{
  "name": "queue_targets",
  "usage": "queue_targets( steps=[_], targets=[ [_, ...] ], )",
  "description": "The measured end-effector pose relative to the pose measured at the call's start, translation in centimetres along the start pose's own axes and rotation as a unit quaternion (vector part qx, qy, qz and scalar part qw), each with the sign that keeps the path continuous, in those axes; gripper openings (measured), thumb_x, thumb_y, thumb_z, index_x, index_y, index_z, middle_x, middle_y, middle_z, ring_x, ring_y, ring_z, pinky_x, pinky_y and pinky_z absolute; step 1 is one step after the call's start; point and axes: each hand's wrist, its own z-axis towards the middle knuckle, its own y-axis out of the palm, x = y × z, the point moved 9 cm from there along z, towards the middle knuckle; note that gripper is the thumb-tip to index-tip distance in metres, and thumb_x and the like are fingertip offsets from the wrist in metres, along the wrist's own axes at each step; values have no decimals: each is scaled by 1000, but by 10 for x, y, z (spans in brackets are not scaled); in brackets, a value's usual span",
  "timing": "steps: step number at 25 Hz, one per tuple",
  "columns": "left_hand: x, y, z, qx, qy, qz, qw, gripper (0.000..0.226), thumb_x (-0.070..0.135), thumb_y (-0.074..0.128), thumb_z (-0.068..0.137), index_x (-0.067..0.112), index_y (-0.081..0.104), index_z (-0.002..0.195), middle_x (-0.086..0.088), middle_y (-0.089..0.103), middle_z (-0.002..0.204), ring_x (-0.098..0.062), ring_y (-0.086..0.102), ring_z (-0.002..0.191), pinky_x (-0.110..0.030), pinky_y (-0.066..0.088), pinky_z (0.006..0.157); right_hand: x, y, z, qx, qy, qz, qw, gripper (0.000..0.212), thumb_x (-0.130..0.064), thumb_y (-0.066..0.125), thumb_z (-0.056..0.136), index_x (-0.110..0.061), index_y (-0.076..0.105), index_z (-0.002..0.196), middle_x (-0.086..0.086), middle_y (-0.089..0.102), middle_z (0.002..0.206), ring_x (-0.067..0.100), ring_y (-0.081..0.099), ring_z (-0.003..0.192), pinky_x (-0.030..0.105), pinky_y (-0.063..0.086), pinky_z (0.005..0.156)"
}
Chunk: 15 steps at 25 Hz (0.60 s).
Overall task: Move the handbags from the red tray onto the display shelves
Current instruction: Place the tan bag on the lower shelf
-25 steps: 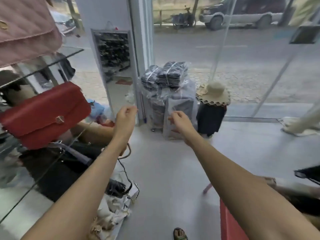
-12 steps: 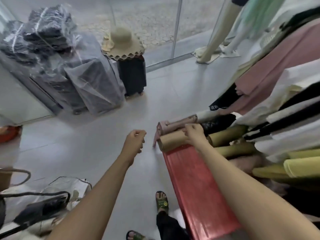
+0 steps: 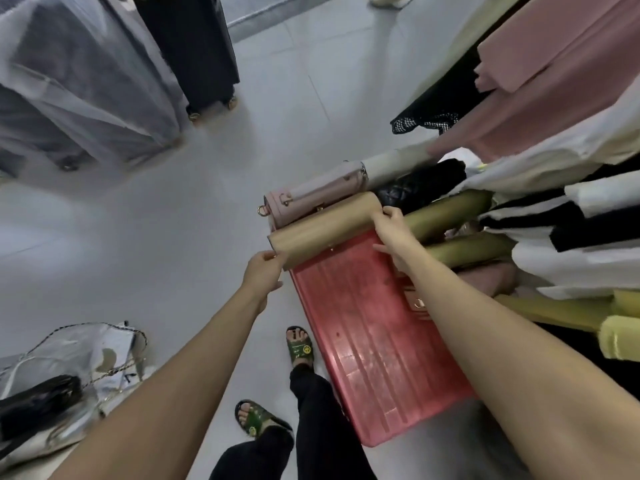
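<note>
Both hands are on the tan handbag (image 3: 325, 230). It lies across the far end of the red tray (image 3: 374, 358), long side toward us, its left end jutting past the tray's edge. The left hand (image 3: 263, 271) pinches that jutting end, thumb at the corner, grip closed on the bag. The right hand (image 3: 391, 230) takes the other end, fingers curled over the top edge, grip clamped there too.

A two-handed lift by the ends looks a sound choice. The bag reads as a structured flap bag, smooth-faced and fairly stiff, so it should come up level without sagging. It's probably light, if it's empty. That smooth surface could slide under a light pinch, so the left hand may want more finger under the base before it rises.

Right up against it at the back sits a pink handbag (image 3: 311, 195) with gold hardware, and beside that a black quilted handbag (image 3: 415, 188). Olive handbags (image 3: 450, 216) crowd the right side, partly hidden under the hanging clothes (image 3: 554, 98). Lifting straight up should spare the neighbours a knock.

No display shelf is in view, so the carry will likely mean turning away from the tray. With several bags waiting, I'd say the job is far from done.
</note>
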Motion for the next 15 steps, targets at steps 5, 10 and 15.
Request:
queue_targets(
  steps=[5,10,15],
  targets=[
    [-3,9,28,34,-22,-30,999,20,17,54,101,8,55,119,-6,54,119,-17,51,96,-38,52,90,-10,11,33,8,-18,-64,998,60,-35,50,93,-20,39,149,5,41,148,25,51,125,46,50,105],
    [-12,-1,31,44,-11,-60,997,16,21,56,103,8,62,111,4,58,100,-10,54,89,-40,52,97,-8,23,39,51,-37,-148,987,59,-29,47,99,-13,30,153,13,26,151,36,49,125,36,38,110],
    [-28,-25,27,68,-18,-81,994,22,23,52,105,6,60,118,-3,58,116,-18,56,104,-41,52,102,6,42,30,95,-43,-125,987,68,-28,54,98,-9,26,156,13,21,156,39,45,132,39,36,109]
  ],
)
